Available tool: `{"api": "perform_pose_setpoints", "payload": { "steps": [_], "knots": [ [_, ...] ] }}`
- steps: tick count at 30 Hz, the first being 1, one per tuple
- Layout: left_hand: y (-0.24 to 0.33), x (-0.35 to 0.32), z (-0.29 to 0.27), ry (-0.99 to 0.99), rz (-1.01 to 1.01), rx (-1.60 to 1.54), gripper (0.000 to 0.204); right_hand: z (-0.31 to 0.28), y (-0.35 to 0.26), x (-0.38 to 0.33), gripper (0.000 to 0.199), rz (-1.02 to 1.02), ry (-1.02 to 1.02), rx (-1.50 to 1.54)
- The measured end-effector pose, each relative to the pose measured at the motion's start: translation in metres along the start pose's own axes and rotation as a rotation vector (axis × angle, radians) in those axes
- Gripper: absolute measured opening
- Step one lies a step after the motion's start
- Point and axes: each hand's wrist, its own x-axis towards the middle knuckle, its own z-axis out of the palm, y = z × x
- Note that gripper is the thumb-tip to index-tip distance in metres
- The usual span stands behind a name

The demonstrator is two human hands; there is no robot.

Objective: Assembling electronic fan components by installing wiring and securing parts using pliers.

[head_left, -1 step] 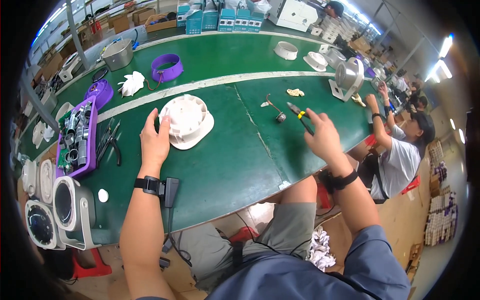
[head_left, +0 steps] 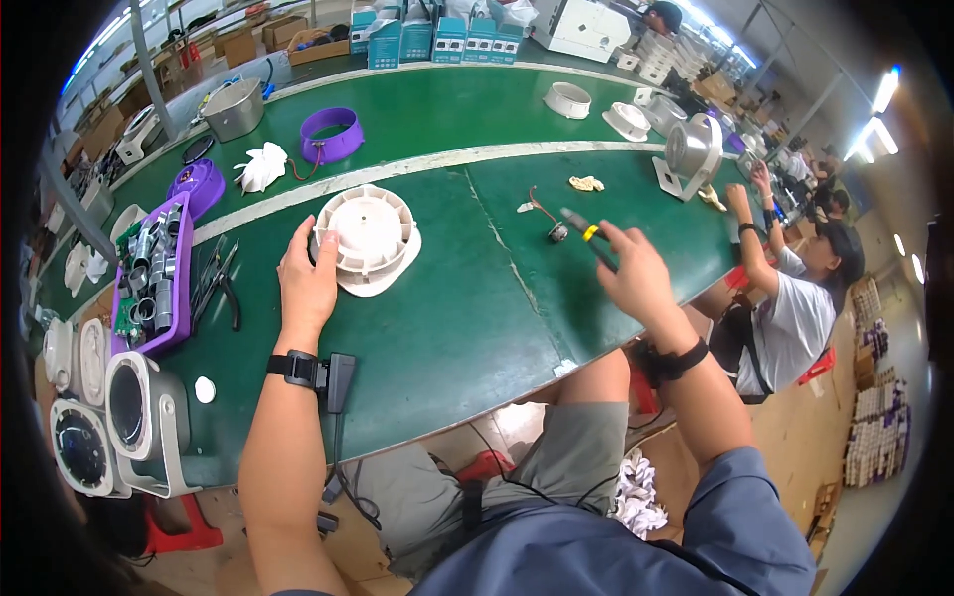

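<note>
Evidently the head view shows both hands occupied: the left hand (head_left: pixel 306 273) has its fingers and thumb around the left edge of the white ribbed housing (head_left: pixel 366 228), which is on the green table (head_left: pixel 427 348) ahead and a little left. The right hand (head_left: pixel 636 273) is wrapped about the handles of the pliers (head_left: pixel 590 233), their nose pointing toward a small motor (head_left: pixel 558 233) with a wire (head_left: pixel 541 208); whether their jaws are parted I cannot tell. Best, I'd judge, to keep the housing steady from its rim, fingers clear of the ribs, and to bring the pliers across without snagging that wire, since the motor sits just beside their nose. A yellow cloth (head_left: pixel 586 184) lies beyond. Leftward, a purple tray (head_left: pixel 185 273) of parts and some loose hand tools (head_left: pixel 227 288) crowd the left hand's side.
</note>
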Motion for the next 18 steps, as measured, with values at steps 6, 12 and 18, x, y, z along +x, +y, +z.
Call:
{"api": "perform_pose_setpoints", "payload": {
  "steps": [6, 12, 18],
  "knots": [
    [0.014, -0.004, 0.003, -0.038, 0.038, -0.020, 0.061, 0.018, -0.021, -0.001, 0.043, 0.041, -0.199, -0.068],
    [0.009, -0.006, 0.003, -0.056, 0.065, 0.021, 0.060, 0.027, -0.021, 0.013, 0.043, -0.023, 0.006, 0.040],
    [0.014, -0.005, 0.003, -0.091, 0.049, -0.105, 0.057, 0.057, -0.017, 0.053, 0.044, 0.059, -0.094, 0.213]
  ]
}}
